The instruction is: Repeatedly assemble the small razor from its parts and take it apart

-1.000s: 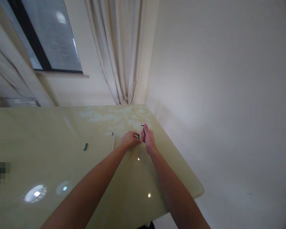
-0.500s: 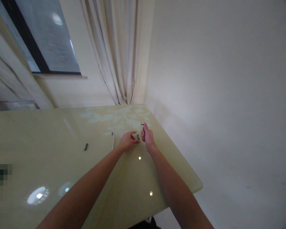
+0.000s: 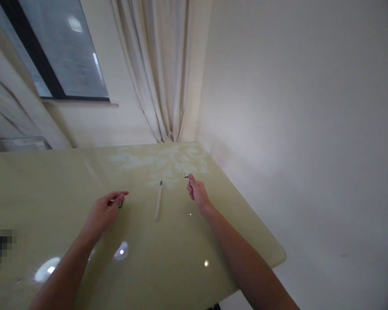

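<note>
Near the left hand (image 3: 101, 213), with half-curled fingers: small dark piece (image 3: 120, 204), impossible to confirm as gripped. In the closed right hand (image 3: 198, 196): thin dark implement (image 3: 186, 176), projecting beyond the thumb. Between, on the worktop (image 3: 155, 258): slender white stick (image 3: 158, 202), dark-ended, untouched. Apparently mid-handling, separate throughout; extent of remaining work unclear.

Glossy pale-green table (image 3: 142, 267), slim white stick (image 3: 158, 201)

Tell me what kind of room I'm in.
Probably a room in a home, perhaps a dining room: there's a glossy, flower-patterned table, long pale curtains and a dark-framed window.
</note>
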{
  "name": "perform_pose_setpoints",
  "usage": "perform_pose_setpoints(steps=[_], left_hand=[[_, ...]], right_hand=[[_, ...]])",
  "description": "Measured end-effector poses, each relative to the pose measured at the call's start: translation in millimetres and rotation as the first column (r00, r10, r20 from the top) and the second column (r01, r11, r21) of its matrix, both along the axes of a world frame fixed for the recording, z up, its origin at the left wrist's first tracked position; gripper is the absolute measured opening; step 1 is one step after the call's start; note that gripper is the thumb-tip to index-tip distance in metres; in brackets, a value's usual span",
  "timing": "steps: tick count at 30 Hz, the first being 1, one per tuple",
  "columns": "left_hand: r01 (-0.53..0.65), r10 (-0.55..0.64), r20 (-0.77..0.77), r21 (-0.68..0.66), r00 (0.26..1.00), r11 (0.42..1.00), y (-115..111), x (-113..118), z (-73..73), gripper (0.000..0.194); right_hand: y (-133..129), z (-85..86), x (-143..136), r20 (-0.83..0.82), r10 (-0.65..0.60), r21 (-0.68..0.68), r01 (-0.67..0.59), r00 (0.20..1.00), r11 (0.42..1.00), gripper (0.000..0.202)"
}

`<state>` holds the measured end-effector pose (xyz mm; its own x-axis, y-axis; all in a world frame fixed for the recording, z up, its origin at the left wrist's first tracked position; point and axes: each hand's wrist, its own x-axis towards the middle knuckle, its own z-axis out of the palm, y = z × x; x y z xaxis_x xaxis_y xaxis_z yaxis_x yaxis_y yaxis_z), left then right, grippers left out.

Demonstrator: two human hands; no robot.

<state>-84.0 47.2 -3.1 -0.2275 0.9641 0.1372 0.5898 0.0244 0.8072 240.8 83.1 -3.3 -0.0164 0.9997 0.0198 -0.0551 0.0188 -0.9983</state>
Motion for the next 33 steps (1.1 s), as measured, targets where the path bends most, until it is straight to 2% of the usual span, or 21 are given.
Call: perform_pose_setpoints(steps=[3, 7, 14, 17, 23, 26, 29, 33], left_hand=[[-0.014, 0.007, -0.175, -0.037, 0.985, 0.999, 7.4, -26.9, -15.5, 0.062], [0.062, -0.079, -0.242, -0.074, 0.967, 0.995, 12.5, -40.5, -28.3, 0.069], [0.092, -0.106, -0.264, -0.064, 0.959, 0.994, 13.4, -45.8, -36.6, 0.058], [0.109, -0.118, -0.248, -0.049, 0.962, 0.993, 14.8, -47.2, -39.0, 0.059], [0.166, -0.176, -0.193, -0.068, 0.965, 0.984, 21.1, -47.5, -36.4, 0.059], [0.114, -0.115, -0.166, -0.018, 0.979, 0.993, 19.2, -34.5, -30.1, 0.054], [0.054, -0.045, -0.061, 0.164, 0.997, 0.985, 9.0, 0.6, -18.6, 0.053], [0.164, -0.202, 0.088, 0.323, 0.975, 0.932, -14.4, 63.5, -1.3, 0.043]], right_hand=[[-2.3, -2.3, -1.5, 0.009, 0.012, 0.000, -0.012, 1.000, 1.000, 0.077], [-6.9, -1.2, -3.0, 0.026, 0.046, -0.003, -0.046, 0.999, 0.999, 0.076], [-10.5, 0.4, -4.1, 0.033, 0.066, -0.024, -0.066, 0.997, 0.998, 0.075], [-10.0, -0.6, -3.9, 0.016, 0.062, -0.025, -0.062, 0.998, 0.998, 0.075], [-8.4, -2.9, -5.4, 0.031, 0.060, -0.036, -0.059, 0.998, 0.998, 0.074], [-8.8, -3.2, -7.1, 0.002, 0.070, -0.045, -0.070, 0.998, 0.997, 0.074], [-12.6, -0.8, -9.8, -0.048, 0.111, -0.029, -0.113, 0.993, 0.993, 0.070], [-24.4, 6.3, -17.2, -0.095, 0.216, 0.006, -0.217, 0.972, 0.976, 0.053]])
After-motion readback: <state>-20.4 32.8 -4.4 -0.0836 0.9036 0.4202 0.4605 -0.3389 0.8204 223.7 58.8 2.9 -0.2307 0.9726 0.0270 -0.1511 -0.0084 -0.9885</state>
